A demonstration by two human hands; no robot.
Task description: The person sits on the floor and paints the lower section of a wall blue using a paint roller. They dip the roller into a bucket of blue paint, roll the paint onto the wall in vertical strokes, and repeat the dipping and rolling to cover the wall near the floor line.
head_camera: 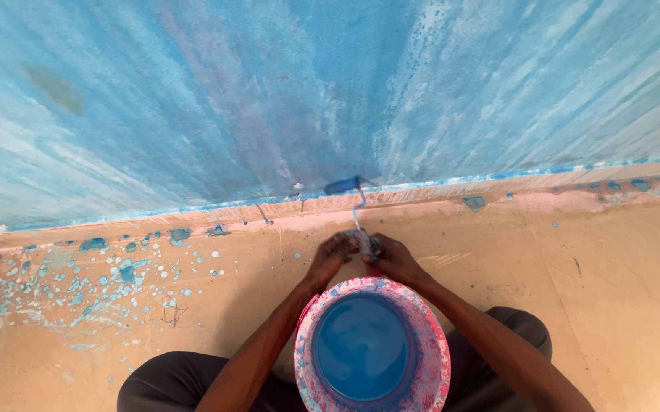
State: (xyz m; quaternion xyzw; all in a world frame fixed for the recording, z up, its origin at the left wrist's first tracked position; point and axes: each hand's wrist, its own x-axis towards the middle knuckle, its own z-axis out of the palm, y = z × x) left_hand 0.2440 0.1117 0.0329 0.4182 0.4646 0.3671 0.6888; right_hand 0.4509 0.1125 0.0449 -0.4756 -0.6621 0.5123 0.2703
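Both hands, left hand (331,255) and right hand (392,258), clamped together on paint roller (353,200) handle, above blue paint bucket (430,343)

The bucket (372,351) sits between the knees, the hands (364,255) beyond it, the roller (343,185) at the wall's (192,99) foot.

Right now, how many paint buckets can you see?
1. A single bucket of blue paint, its rim spattered pink, sits between the knees, just below the left hand and right hand gripping the roller. Others may lie outside the view.
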